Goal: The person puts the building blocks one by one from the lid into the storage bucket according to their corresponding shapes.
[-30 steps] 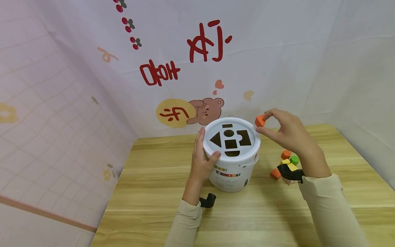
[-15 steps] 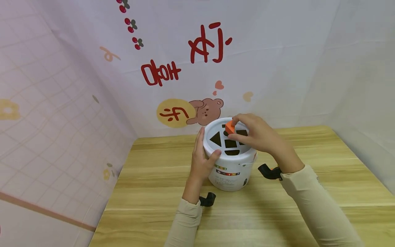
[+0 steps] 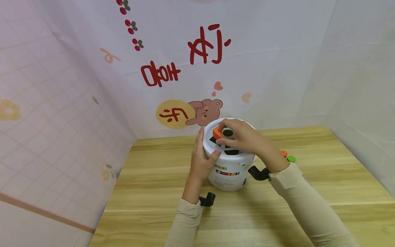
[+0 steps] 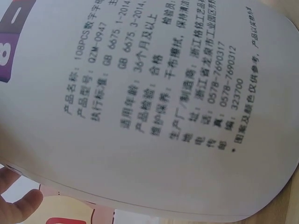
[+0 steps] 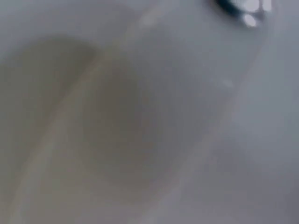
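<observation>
The orange block (image 3: 217, 132) is up on the lid (image 3: 208, 133), just at the triangular hole (image 3: 212, 140), pinched between thumb and fingers of the right hand (image 3: 243, 138). From here I'd say the step is fitting it through; whether it has begun to go in I can't quite tell, the right wrist view being a blur. The next move probably calls for a small turn to match the corners, then letting go. The left hand (image 3: 202, 165) grips the bucket (image 3: 226, 183), thumb over the rim. Beyond, an orange piece (image 3: 284, 153) and a green piece (image 3: 291, 159) lie on the table (image 3: 148, 175).
</observation>
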{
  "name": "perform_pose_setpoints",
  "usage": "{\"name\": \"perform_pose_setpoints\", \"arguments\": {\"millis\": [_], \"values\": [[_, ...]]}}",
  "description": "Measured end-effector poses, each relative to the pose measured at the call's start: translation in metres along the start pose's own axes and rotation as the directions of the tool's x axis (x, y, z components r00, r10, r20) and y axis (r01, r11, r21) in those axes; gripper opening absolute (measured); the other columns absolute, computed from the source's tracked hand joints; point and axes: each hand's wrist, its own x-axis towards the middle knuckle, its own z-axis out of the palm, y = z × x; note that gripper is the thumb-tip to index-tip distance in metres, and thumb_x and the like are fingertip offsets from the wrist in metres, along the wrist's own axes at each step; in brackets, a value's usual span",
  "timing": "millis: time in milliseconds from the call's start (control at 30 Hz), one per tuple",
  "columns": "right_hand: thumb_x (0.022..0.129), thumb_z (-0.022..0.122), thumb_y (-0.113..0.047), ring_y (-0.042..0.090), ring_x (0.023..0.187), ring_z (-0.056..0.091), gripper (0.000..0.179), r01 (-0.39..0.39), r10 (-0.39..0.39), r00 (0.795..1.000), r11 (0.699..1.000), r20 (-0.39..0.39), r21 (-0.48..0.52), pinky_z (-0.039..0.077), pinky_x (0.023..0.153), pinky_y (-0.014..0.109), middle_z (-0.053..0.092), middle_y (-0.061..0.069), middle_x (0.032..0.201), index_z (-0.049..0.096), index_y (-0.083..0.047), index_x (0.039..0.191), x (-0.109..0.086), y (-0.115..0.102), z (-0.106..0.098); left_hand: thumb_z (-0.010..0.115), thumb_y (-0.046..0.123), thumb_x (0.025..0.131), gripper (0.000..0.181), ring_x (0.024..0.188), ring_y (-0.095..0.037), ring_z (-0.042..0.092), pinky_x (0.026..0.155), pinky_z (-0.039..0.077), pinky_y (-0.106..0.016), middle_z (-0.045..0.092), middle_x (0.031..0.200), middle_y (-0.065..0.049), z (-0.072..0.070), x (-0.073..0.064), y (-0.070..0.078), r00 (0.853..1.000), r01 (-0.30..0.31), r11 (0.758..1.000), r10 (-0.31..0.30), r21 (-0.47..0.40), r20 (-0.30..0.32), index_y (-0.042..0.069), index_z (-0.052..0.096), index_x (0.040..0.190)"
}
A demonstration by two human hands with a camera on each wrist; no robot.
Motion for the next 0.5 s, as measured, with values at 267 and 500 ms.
{"name": "perform_pose_setpoints", "arguments": {"millis": [267, 500], "values": [[0.091, 0.086, -0.025, 0.023, 0.094, 0.060, 0.029, 0.001, -0.001, 1.000, 1.000, 0.030, 0.008, 0.051, 0.086, 0.043, 0.066, 0.003, 0.098, 0.062, -0.013, 0.104, 0.001, 0.002, 0.008, 0.059, 0.081, 0.089, 0.106, 0.149, -0.025, 0.042, 0.110, 0.048, -0.049, 0.021, 0.174, 0.002, 0.001, 0.001, 0.001, 1.000, 0.018, 1.000, -0.018, 0.012, 0.014, 0.025, 0.019, 0.170], [0.090, 0.086, -0.023, 0.022, 0.091, 0.060, 0.029, 0.042, -0.037, 0.997, 0.996, 0.064, -0.085, 0.049, 0.083, 0.039, 0.067, 0.004, 0.098, 0.065, -0.009, 0.106, 0.002, 0.004, 0.011, 0.058, 0.079, 0.090, 0.107, 0.148, -0.026, 0.042, 0.112, 0.047, -0.051, 0.022, 0.174, -0.005, 0.000, 0.002, 0.000, 1.000, 0.018, 1.000, -0.018, 0.021, 0.005, 0.019, 0.020, 0.170]]}}
